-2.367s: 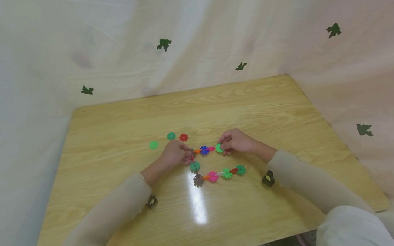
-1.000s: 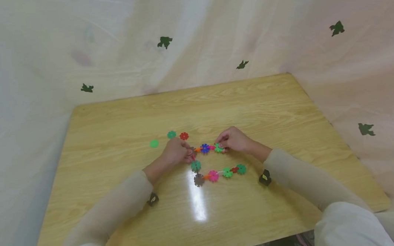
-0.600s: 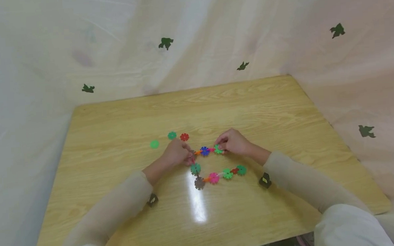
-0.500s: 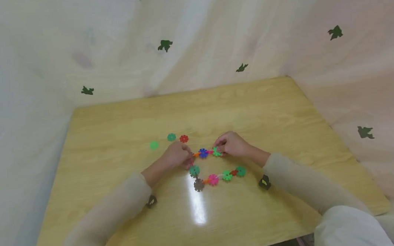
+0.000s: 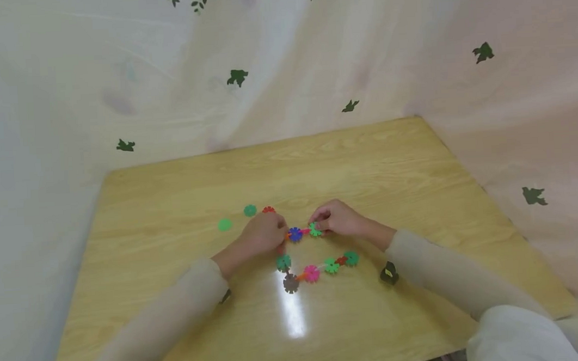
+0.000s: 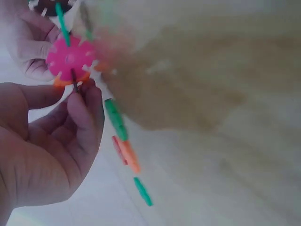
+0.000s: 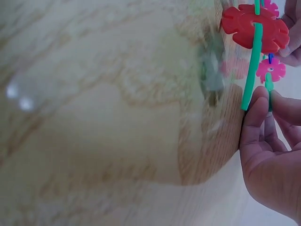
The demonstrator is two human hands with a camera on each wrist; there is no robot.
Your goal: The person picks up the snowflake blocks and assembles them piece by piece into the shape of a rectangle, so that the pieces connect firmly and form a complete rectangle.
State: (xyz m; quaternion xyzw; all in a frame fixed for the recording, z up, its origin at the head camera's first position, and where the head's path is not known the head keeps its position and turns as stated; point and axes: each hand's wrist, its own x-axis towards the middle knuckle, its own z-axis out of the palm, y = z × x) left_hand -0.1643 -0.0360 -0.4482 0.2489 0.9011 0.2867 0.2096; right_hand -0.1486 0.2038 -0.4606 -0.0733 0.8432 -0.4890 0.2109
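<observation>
A C-shaped chain of slotted plastic snowflake discs lies between both hands. My left hand pinches the brown disc at its upper-left corner, next to a pink disc; in the head view the fingers cover that corner. At the upper row's right end, my right hand pinches a light green disc, seen edge-on in the right wrist view. A blue disc sits between the hands. Below, a teal disc leads to another brown disc, and the lower row ends at a teal disc.
Three loose discs lie beyond the left hand: light green, teal and red, the red partly covered by the hand. The wooden table meets a pale cloth backdrop with dark bird shapes.
The head view has tilted up a little. My right hand has shifted slightly left with the light green disc. My left hand now covers the corner brown disc, which showed before.
</observation>
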